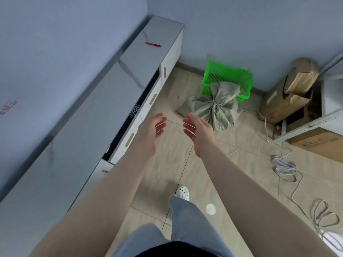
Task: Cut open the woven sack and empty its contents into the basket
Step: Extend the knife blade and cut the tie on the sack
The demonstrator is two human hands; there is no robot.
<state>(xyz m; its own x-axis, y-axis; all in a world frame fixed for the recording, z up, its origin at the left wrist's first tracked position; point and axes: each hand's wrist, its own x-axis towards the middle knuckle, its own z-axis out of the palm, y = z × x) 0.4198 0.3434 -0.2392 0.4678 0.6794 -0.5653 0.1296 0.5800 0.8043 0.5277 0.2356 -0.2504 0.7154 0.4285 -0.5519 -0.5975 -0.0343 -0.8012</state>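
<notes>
A long low counter [104, 101] with a smooth, glossy grey top and white drawer fronts runs along the wall from 7 o'clock up toward 12 o'clock; one drawer stands slightly ajar, showing a dark gap along its top edge. The floor [167, 164] is pale beige tile with faint veining and thin grout lines, and it lies open and bare between the counter and the clutter at 3 o'clock, where cardboard boxes [289, 93] lean against a metal shelf frame and loose white cables [284, 167] coil across the tiles. The woven sack [217, 106], grey-green, coarse and crumpled, sits on the floor at 1 o'clock, bunched and tied at its neck, resting against the front of the basket [228, 76], a bright green plastic crate with slatted, rectangular walls standing near the wall corner. Both bare forearms reach forward over the open tiles: the left hand [152, 130] and the right hand [198, 130] face each other, palms inward, fingers spread loose and holding nothing, just short of the sack. A small slim red tool [153, 44] lies on the counter top at 11 o'clock, well apart from the hands.
</notes>
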